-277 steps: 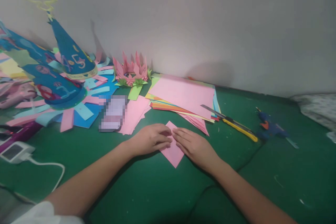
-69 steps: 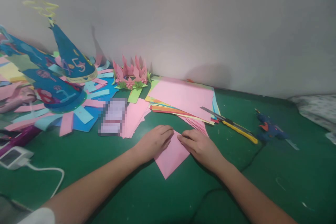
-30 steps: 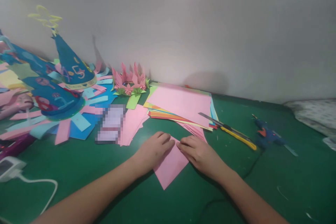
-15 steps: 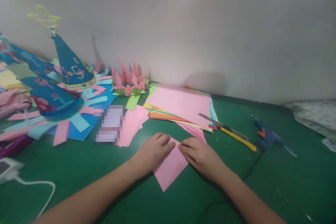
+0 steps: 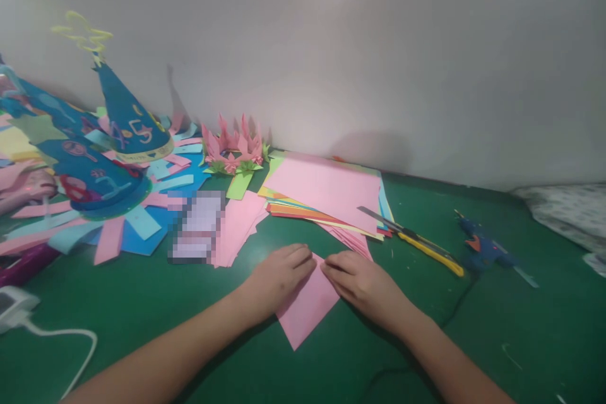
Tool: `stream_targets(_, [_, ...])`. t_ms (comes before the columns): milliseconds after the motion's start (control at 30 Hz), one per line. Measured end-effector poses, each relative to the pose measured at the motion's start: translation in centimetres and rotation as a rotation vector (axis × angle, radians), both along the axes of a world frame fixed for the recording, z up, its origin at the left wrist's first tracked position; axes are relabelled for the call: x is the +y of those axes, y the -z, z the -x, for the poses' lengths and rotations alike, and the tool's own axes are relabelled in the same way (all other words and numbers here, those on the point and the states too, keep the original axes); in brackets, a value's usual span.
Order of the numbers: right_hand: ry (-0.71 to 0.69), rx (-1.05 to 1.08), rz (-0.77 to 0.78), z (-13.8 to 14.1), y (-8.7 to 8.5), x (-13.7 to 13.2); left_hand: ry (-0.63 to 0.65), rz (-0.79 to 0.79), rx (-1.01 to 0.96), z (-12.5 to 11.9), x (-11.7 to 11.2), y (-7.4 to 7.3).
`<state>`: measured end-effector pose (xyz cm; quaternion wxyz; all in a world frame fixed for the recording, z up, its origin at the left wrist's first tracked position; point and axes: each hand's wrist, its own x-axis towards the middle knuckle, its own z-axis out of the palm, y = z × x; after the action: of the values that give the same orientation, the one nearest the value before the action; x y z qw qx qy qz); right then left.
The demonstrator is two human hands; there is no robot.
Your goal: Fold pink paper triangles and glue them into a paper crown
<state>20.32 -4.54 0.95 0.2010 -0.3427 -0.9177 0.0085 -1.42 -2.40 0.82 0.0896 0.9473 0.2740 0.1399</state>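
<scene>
Pink paper: more of its surface now showing on the near side of the hands.
Left hand, right hand: fingers now nearer the paper's far corner.
Wall: top edge newly visible.

Illumination dim, uneven. Glare streak at top centre of pale wall; soft shadows lower down. Phone pixelated. Glue gun slightly blurred.

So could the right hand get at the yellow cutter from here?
Probably yes: the yellow cutter lies beyond the right hand, with only green tabletop seen between them, though the hand would have to leave the pink paper.
</scene>
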Motion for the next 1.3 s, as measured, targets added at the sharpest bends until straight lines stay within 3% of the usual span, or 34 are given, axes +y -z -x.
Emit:
stream_targets(467, [0.020,-0.032,0.023,0.2,-0.1,-0.1,-0.002,0.007,0.021,0.0,-0.2,0.4])
stream_targets(633, [-0.011,0.018,0.106,0.3,-0.6,-0.3,0.009,0.007,0.018,0.0,-0.1,0.7])
stream_targets(833, [0.091,0.103,0.164,0.4,-0.1,-0.3,0.010,0.000,0.004,-0.1,0.0,0.4])
stream_targets(1067, [0.137,-0.075,0.105,1.4,0.9,0.4,-0.015,-0.029,0.025,0.0,0.0,0.5])
stream_targets(1300, [0.155,-0.086,0.071,1.1,-0.1,0.1,-0.032,0.012,0.083,0.1,-0.1,0.2])
